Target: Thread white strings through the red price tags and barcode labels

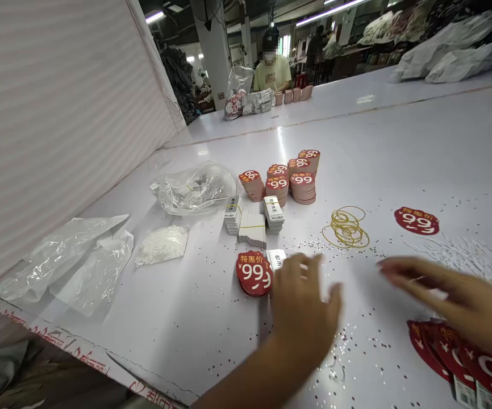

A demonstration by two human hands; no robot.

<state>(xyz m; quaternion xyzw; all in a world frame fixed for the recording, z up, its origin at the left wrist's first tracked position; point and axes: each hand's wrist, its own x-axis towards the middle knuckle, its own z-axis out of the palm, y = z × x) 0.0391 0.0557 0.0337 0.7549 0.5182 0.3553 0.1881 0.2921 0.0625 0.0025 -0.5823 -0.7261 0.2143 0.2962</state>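
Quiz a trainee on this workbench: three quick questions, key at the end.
1. True or false: the tangled, thin yellow rubber bands lie loose on the glossy white tabletop.
2. Which hand is nearer the fanned red printed tags at the picture's lower right? A: left hand; B: right hand.
3. Fill in: the lone red scalloped tag beyond the right hand bears large digits coloured ____.

Key: 1 true; 2 B; 3 white.

- Left hand [301,309]: fingers [291,275] forward, thumb [334,304] spread aside, forearm [250,372] angled in from below.
- Right hand [467,304]: fingers pointing left, too blurred to judge its grip.
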